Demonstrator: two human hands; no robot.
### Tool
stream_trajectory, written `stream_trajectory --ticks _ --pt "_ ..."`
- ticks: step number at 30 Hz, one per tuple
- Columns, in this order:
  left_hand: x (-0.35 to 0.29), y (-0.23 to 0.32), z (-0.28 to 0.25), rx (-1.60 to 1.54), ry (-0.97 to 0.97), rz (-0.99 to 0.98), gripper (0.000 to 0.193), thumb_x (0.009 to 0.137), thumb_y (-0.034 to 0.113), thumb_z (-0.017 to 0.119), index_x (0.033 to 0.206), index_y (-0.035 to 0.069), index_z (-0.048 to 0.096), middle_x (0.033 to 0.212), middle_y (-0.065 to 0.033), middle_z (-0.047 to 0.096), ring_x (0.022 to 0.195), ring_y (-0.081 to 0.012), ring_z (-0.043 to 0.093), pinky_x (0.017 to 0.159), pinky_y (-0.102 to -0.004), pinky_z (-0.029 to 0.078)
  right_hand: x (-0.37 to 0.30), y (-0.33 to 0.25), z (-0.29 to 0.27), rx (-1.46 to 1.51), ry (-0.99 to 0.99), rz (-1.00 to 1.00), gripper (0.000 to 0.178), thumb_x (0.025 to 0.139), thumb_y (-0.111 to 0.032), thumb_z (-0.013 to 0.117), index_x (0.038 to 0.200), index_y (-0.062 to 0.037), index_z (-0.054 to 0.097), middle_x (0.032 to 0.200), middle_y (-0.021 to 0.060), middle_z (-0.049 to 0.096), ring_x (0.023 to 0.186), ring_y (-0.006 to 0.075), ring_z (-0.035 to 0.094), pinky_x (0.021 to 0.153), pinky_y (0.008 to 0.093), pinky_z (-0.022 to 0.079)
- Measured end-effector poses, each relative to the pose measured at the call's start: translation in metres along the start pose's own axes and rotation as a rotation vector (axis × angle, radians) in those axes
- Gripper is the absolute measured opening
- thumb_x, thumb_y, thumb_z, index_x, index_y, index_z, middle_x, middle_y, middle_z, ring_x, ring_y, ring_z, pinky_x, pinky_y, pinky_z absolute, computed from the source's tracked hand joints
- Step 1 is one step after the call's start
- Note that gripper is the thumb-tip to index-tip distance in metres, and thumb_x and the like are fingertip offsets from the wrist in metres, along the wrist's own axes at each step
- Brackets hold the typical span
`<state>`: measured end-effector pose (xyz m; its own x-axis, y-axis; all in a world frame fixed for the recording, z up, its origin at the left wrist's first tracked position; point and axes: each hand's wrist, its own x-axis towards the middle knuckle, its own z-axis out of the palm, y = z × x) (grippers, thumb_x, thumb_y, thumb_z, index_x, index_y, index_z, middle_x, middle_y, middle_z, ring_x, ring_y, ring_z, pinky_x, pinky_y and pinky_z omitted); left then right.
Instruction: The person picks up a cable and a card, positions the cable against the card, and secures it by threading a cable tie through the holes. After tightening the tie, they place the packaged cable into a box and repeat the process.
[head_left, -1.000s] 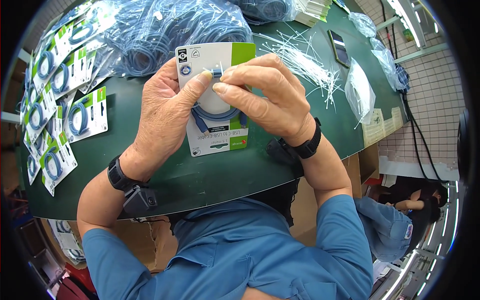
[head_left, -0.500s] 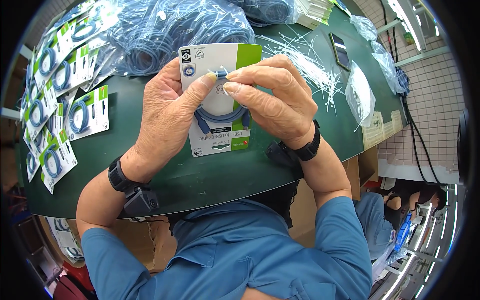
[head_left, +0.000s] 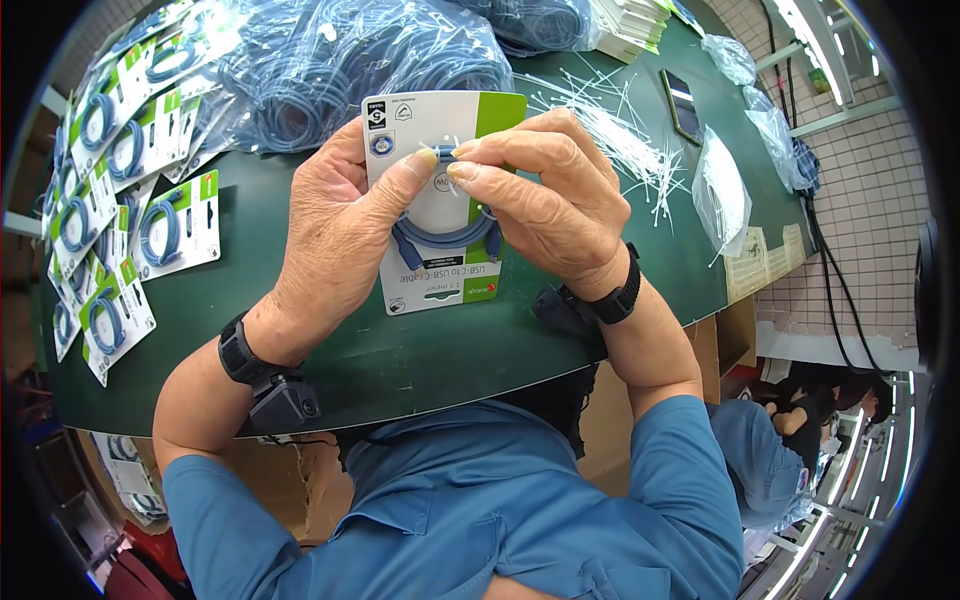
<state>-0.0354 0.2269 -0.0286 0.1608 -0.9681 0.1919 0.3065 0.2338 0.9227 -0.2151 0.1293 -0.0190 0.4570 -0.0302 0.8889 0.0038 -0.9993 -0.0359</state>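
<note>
— Hands first: how did you have them?

— Both were up over the green table (head_left: 420,350), held close together. My left hand (head_left: 335,235) was wrapped round the left edge of the white and green card (head_left: 440,120), thumb stretched across its face. My right hand (head_left: 545,205) came in from the other side, and its fingertips (head_left: 462,152) met my left thumb tip at a thin white tie (head_left: 447,148) near the top of the card. Both were pinched on that tie.

— And the cable?

— The blue cable (head_left: 445,235) lay coiled flat against the card, its lower loop and two plug ends showing beneath my fingers. The card itself was upright in my grip, lifted off the table.

— What lay around you?

— To my left, a spread of finished cards (head_left: 120,200), each with its own blue coil, overlapping one another along the table edge. Behind the card, a heap of bagged blue cables (head_left: 330,60). To the right, a scatter of loose white ties (head_left: 610,125), a dark phone (head_left: 682,100) lying flat just beyond them, and some clear plastic bags (head_left: 720,185). I had a black band on each wrist.
</note>
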Motion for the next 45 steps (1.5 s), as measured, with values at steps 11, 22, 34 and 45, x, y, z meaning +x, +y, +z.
stream_trajectory --ticks 11,22,34,45 --pt "-0.002 -0.002 -0.002 -0.012 0.007 -0.008 0.027 0.101 0.011 0.066 0.125 -0.001 0.065 0.11 -0.0104 0.074 0.097 -0.0109 0.07 0.085 -0.0267 0.058 0.002 -0.002 0.004 0.008 0.005 -0.007 0.037 0.075 0.003 0.084 0.107 -0.0129 0.076 0.097 0.0065 0.075 0.078 0.0204 0.067 0.064 0.03 0.055" --pt "0.003 0.001 0.003 0.14 -0.019 0.114 0.025 0.1 0.002 0.064 0.124 -0.003 0.064 0.113 -0.0077 0.073 0.1 -0.0108 0.067 0.088 -0.0266 0.055 0.013 0.008 0.006 0.025 -0.021 0.094 0.033 0.072 0.006 0.081 0.101 -0.0058 0.073 0.091 0.0084 0.074 0.071 0.0228 0.067 0.057 0.0326 0.053" --pt "-0.005 0.008 0.004 0.09 -0.027 0.05 0.023 0.1 0.004 0.066 0.122 -0.003 0.064 0.111 -0.0073 0.072 0.099 -0.0099 0.067 0.086 -0.0263 0.056 0.027 -0.005 -0.013 -0.024 -0.116 0.054 0.034 0.068 0.002 0.08 0.1 -0.0068 0.073 0.091 0.0074 0.072 0.068 0.024 0.065 0.055 0.0324 0.053" --pt "-0.003 0.018 0.003 0.187 -0.099 0.017 0.026 0.098 0.002 0.068 0.123 -0.004 0.063 0.113 -0.0089 0.073 0.1 -0.0114 0.069 0.089 -0.0267 0.056 0.038 0.009 -0.041 0.372 0.015 0.707 0.014 0.089 -0.007 0.078 0.103 -0.0059 0.075 0.091 0.003 0.071 0.074 0.0101 0.063 0.061 0.0255 0.051"
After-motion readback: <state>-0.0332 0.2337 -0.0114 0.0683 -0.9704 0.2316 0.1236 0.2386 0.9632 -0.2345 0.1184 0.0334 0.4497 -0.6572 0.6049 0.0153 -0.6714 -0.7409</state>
